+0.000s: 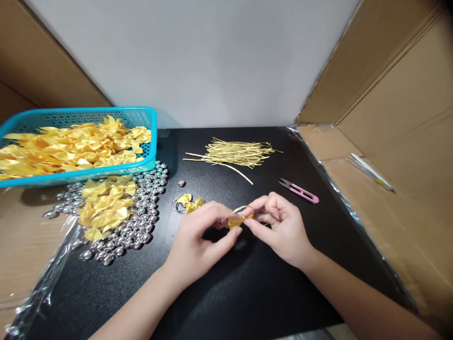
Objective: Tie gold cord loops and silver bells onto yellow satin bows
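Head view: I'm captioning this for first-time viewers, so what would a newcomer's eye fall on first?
Probably the turquoise basket of yellow ribbon pieces at the far left, with shiny silver balls spread in front of it. Next, near the centre, the left hand pinches a yellow bow while the right hand holds a gold cord loop at it. Beyond them lies a bundle of gold cords.

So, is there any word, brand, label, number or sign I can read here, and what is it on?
None can be read: no lettering shows on the yellow bow, the blue basket or the brown cardboard. Any marking on the pink snips would be too small to read.
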Available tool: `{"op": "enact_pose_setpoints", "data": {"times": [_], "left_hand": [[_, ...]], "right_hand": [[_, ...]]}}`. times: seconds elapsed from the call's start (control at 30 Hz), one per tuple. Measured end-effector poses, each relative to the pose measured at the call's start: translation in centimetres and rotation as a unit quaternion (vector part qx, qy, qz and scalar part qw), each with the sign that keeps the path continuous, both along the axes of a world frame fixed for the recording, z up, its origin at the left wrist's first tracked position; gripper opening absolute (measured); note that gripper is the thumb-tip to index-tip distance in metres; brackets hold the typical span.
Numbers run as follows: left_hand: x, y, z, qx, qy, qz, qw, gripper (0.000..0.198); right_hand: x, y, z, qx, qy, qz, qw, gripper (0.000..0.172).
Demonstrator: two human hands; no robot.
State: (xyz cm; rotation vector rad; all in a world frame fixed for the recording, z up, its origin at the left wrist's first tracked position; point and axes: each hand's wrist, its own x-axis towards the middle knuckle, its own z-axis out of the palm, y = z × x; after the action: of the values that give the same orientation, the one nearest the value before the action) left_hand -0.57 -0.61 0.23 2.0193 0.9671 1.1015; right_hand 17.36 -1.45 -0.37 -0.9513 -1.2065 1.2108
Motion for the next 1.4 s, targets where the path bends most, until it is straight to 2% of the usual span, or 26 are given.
{"op": "enact_pose_setpoints", "data": {"times": [0.1, 0.3, 0.43, 0.67, 0.83, 0.9, 1.0, 1.17, 1.3, 1.4], "left_hand": [[0.14, 0.06, 0.01, 0.044, 0.007, 0.016, 0.999, 0.013], [0.16, 0.00, 0.04, 0.040, 0.017, 0.046, 0.998, 0.011], [0.18, -0.15, -0.05, 0.015, 0.016, 0.061, 0.998, 0.010], [0.81, -0.44, -0.53, -0.087, -0.017, 0.080, 0.993, 0.005], [1.01, -0.49, -0.30, -0.032, 0.012, 0.124, 0.992, 0.005], [0.85, -0.35, -0.23, -0.083, -0.012, 0.105, 0.991, 0.014], [0.61, -0.04, -0.30, -0.202, -0.074, 0.071, 0.974, 0.024], [0.69, 0.20, -0.58, -0.311, -0.089, 0.053, 0.945, 0.015], [0.88, 0.15, -0.77, -0.331, -0.134, 0.047, 0.933, 0.013], [0.94, 0.02, -0.94, -0.275, -0.123, 0.080, 0.950, 0.011]], "right_hand": [[-0.04, -0.06, -0.18, 0.003, -0.008, -0.007, 1.000, 0.045], [0.24, 0.02, -0.14, 0.032, -0.036, -0.012, 0.999, 0.045], [0.16, 0.01, -0.03, 0.025, -0.036, -0.015, 0.999, 0.044], [-0.03, -0.06, -0.28, 0.003, -0.013, -0.029, 0.999, 0.045], [-0.04, -0.06, -0.20, 0.039, -0.024, -0.055, 0.997, 0.045], [-0.06, -0.06, -0.26, 0.060, -0.035, -0.063, 0.996, 0.046], [-0.06, -0.07, -0.48, 0.084, -0.059, -0.068, 0.992, 0.046], [-0.05, -0.07, -0.83, 0.109, -0.079, -0.065, 0.989, 0.047], [-0.17, -0.03, -0.79, 0.095, -0.076, -0.057, 0.991, 0.047], [-0.21, 0.03, -0.68, 0.064, -0.069, -0.046, 0.995, 0.046]]}}
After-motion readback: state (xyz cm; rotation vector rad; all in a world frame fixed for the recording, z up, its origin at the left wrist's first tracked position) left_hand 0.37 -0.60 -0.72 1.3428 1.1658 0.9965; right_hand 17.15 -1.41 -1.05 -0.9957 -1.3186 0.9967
